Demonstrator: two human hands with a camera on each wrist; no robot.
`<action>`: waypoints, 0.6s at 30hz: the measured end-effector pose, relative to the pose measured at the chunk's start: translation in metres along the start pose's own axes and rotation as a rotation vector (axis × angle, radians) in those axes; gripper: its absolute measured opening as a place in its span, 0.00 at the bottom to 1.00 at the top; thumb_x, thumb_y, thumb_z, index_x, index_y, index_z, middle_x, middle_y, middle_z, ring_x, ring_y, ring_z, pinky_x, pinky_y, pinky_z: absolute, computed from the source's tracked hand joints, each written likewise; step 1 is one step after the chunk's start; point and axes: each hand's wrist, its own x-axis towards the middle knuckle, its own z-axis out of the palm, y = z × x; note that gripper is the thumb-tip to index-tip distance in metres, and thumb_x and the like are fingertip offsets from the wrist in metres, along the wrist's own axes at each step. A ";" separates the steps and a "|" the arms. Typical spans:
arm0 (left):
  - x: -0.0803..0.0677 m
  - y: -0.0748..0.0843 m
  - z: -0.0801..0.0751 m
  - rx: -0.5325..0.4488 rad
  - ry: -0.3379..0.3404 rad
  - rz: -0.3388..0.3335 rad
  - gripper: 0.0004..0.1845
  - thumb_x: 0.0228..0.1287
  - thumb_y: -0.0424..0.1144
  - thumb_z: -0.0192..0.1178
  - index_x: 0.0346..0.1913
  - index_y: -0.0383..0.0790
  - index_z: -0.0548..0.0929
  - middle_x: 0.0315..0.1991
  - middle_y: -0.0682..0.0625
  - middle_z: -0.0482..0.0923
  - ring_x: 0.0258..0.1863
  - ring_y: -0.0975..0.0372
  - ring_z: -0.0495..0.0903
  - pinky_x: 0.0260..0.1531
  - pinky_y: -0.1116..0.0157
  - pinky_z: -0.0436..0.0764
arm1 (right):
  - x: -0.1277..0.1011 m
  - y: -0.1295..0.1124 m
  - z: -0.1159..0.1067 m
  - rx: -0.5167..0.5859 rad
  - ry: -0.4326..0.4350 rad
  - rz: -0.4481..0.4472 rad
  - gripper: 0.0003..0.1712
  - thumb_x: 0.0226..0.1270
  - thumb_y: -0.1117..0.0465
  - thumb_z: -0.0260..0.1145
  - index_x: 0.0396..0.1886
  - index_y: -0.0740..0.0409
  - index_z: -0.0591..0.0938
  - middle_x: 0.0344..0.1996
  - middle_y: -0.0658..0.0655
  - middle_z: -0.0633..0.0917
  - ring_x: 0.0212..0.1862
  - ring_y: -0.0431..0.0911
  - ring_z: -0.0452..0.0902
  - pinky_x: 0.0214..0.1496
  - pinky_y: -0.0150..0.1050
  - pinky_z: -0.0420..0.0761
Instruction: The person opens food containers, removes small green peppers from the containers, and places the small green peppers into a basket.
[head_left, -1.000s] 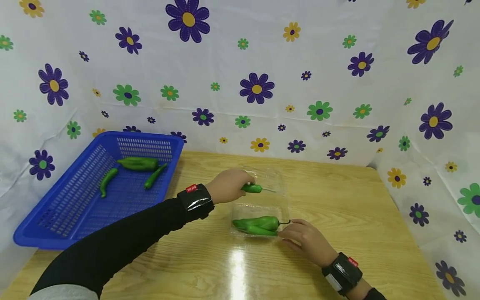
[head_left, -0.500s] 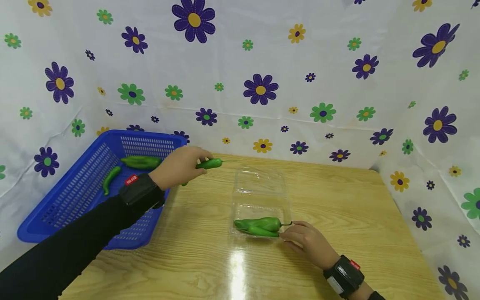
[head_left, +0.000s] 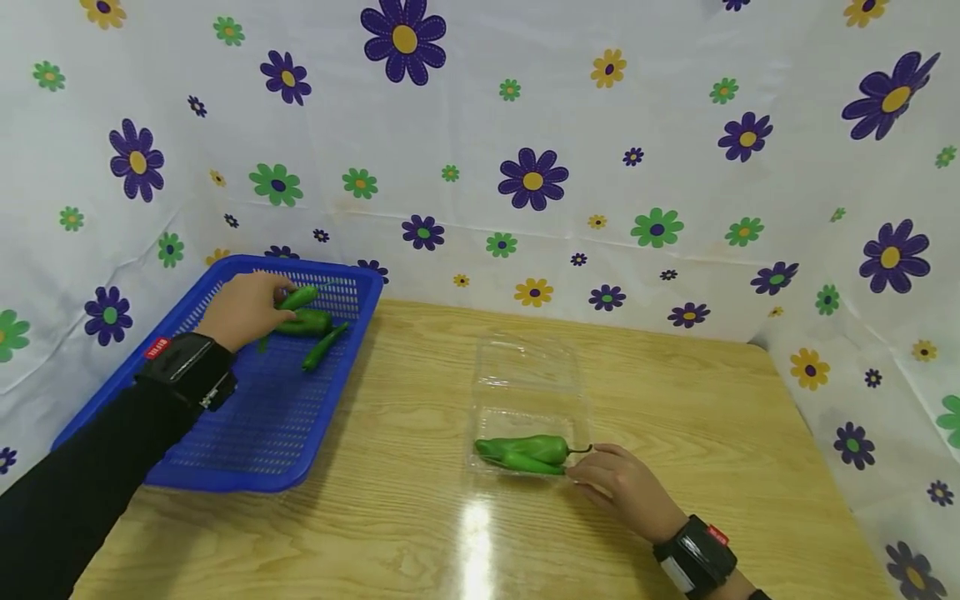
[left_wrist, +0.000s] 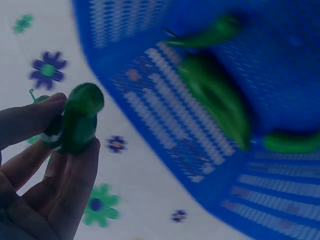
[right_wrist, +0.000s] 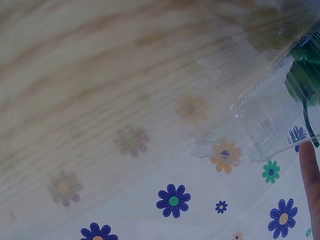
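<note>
My left hand (head_left: pixel 243 308) grips a long green pepper (left_wrist: pixel 82 117) between thumb and fingers, over the back part of a blue plastic basket (head_left: pixel 288 454). In the basket lie a broad green pepper (left_wrist: pixel 215 95) and two slim ones, one being this slim pepper (head_left: pixel 324 346). At mid-table a clear plastic box (head_left: pixel 480 400) stands with its lid (head_left: pixel 528 362) folded back. A large green pepper (head_left: pixel 543 448) and a slimmer pepper (head_left: pixel 528 463) lie side by side in its front part. My right hand (head_left: pixel 633 492) holds the box's front right corner, fingertips near the large pepper's stem.
The wooden table (head_left: pixel 697 417) runs back to a white cloth (head_left: pixel 450 108) with printed flowers, which also closes off both sides. The basket's raised rim borders the left side of the table.
My left hand has carried the pepper left from over the clear box's lid to over the basket. My right hand stays at the box's corner. The head view has shifted slightly.
</note>
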 end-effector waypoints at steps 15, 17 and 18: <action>0.015 -0.108 0.050 -0.018 -0.033 -0.210 0.09 0.46 0.28 0.61 0.15 0.35 0.72 0.14 0.48 0.69 0.16 0.56 0.68 0.18 0.62 0.66 | 0.000 -0.005 -0.002 -0.027 -0.021 0.025 0.18 0.38 0.66 0.78 0.34 0.51 0.85 0.32 0.44 0.86 0.37 0.38 0.82 0.49 0.44 0.79; 0.013 -0.117 0.056 0.003 -0.030 -0.242 0.11 0.46 0.28 0.60 0.15 0.36 0.70 0.14 0.49 0.67 0.16 0.56 0.67 0.18 0.62 0.64 | 0.002 -0.005 -0.002 -0.023 -0.022 0.027 0.18 0.38 0.66 0.78 0.34 0.51 0.85 0.32 0.44 0.86 0.37 0.38 0.81 0.49 0.43 0.79; 0.011 -0.119 0.058 0.009 -0.028 -0.259 0.12 0.46 0.27 0.60 0.14 0.36 0.69 0.14 0.49 0.66 0.16 0.56 0.67 0.18 0.62 0.64 | 0.002 -0.006 -0.002 -0.020 -0.024 0.028 0.18 0.38 0.66 0.78 0.34 0.50 0.85 0.33 0.43 0.86 0.38 0.38 0.81 0.49 0.43 0.79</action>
